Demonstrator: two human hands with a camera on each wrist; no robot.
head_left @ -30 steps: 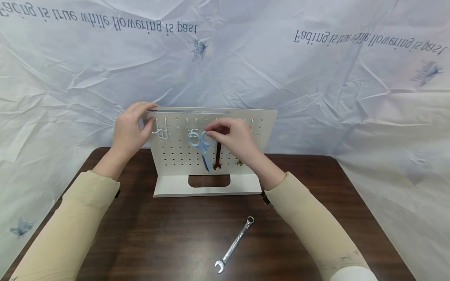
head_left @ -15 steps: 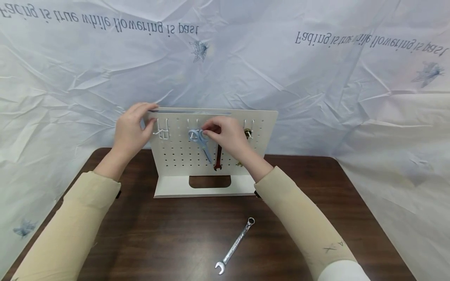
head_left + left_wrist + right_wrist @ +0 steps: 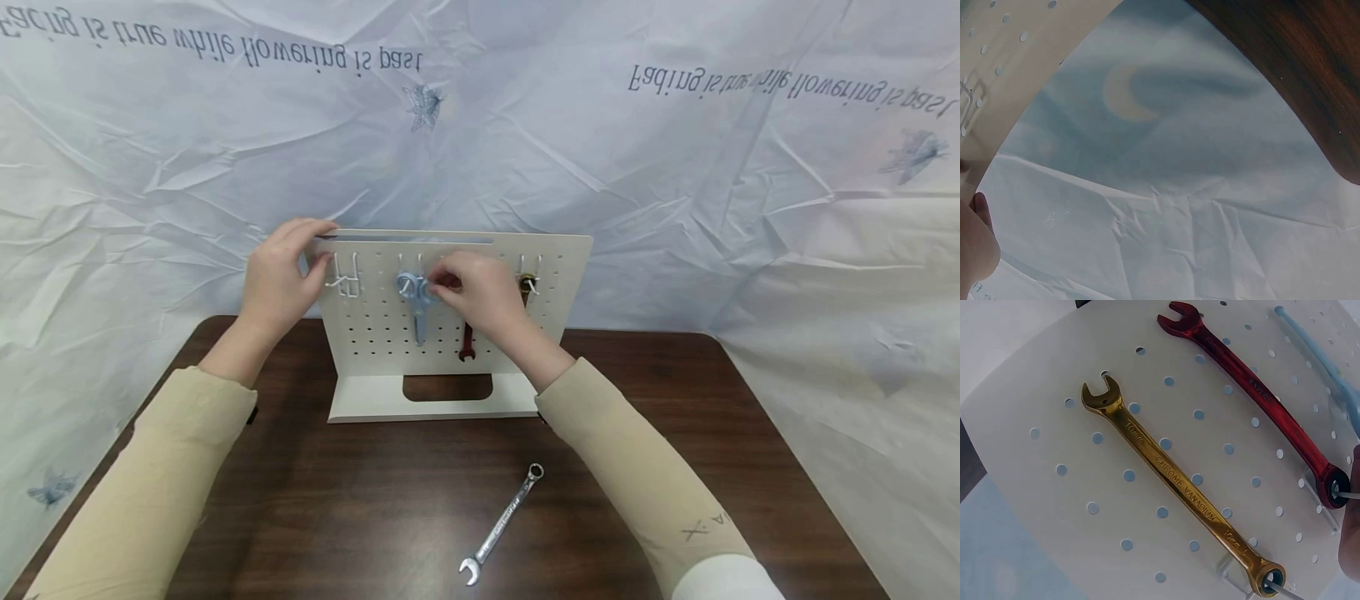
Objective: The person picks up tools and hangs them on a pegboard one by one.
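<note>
My left hand [image 3: 281, 267] grips the upper left corner of a white pegboard [image 3: 367, 329], fingers over the top edge and thumb in front. With fingertips and thumb, my right hand [image 3: 487, 292] pinches the right handle loop of light blue scissors [image 3: 420, 312]. Their blades point down against the board, and the left loop lies at a white hook; whether it bears their weight I cannot tell. In the right wrist view, a red wrench [image 3: 1260, 394] and a gold wrench [image 3: 1172, 481] hang by their ring ends on hooks. The right fingertips are partly hidden.
A silver wrench [image 3: 498, 529] lies on the dark wooden table [image 3: 337, 500] in front of the board. White hooks [image 3: 347, 279] stand out at the board's left side. A pale printed cloth [image 3: 525, 150] hangs behind.
The scissors have risen slightly, shifted left towards the hook and swung from slanting to nearly vertical. My right hand has moved a little left with them. The left hand keeps its place.
</note>
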